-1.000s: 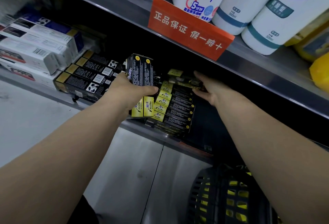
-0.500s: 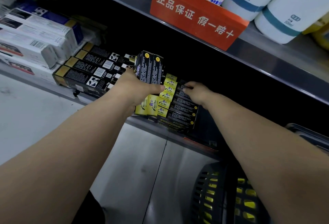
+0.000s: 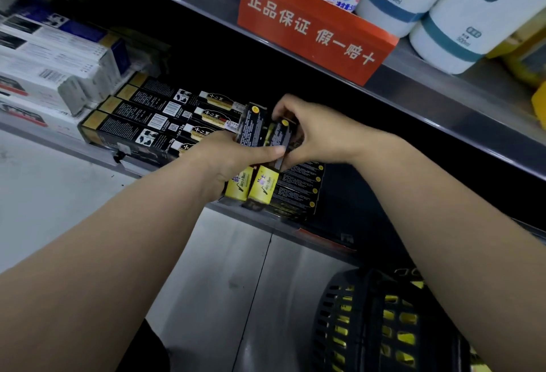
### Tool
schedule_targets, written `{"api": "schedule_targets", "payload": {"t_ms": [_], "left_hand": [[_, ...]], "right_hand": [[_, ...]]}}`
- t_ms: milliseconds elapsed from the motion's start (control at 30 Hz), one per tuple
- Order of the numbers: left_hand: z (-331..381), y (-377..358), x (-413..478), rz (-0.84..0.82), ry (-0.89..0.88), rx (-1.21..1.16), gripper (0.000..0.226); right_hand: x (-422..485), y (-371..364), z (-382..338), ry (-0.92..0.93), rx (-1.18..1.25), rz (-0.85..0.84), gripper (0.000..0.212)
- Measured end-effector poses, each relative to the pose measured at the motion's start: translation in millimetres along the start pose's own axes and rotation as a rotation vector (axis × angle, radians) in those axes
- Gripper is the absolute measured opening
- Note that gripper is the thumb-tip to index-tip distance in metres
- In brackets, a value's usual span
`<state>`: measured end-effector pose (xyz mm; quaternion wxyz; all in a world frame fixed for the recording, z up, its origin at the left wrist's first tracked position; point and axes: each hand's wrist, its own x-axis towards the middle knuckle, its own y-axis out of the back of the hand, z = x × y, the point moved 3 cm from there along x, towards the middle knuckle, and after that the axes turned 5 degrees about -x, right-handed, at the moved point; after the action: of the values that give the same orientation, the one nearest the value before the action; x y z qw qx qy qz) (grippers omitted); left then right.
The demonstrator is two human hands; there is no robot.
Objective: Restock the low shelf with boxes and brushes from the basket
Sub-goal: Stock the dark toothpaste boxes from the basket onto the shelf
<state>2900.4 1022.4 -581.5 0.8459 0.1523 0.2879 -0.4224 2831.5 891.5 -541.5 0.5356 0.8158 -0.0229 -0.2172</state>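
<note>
Left hand: clamped round two boxes, thumb across their fronts; I keep them standing on end over the front of the low shelf, yellow ends down.
Right hand: half a second ago it lay on the stack; now it has crossed over and its fingers pinch the upper end of the right box in the pair.
Right box: tilted away from its twin and held by both hands, so not yet freed.
Stack: same black-and-yellow boxes, lying flat on the shelf just below and to the right of the held pair; no hand on it now.
Change, reading: squaring the stack looks finished; I judge the step has turned to peeling one box off the pair to lay it down.
Next move, need: the left thumb must ease off before the right box can slide out.
Basket: on the floor at lower right, well apart from the hands; yellow stock shows through its slots, so more remains to be shelved.
Brushes: none that I can make out.
Neighbours: black-and-gold cartons in rows left of the stack, untouched.
</note>
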Motion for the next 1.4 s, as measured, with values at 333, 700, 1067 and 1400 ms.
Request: {"api": "schedule_targets", "payload": {"t_ms": [333,700,1067,1400], "left_hand": [[1.0,9.8,4.7,0.155,-0.073,-0.084,0.034],[3.5,5.3,5.6,0.154,0.045,-0.09,0.049],[-1.5,5.5,6.9,0.111,0.033,-0.035,0.039],[5.9,5.3,3.2,0.068,-0.192,-0.019,0.029]], "right_hand": [[-9.7,-5.6,54.7,-0.028,-0.141,-0.006,0.034],[29.7,-41.0,107.0,-0.452,-0.133,-0.007,0.03],[25.7,-37.5,71.1,-0.357,-0.136,-0.18,0.089],[-3.9,-0.9,13.3,0.069,0.028,0.014,0.029]]}}
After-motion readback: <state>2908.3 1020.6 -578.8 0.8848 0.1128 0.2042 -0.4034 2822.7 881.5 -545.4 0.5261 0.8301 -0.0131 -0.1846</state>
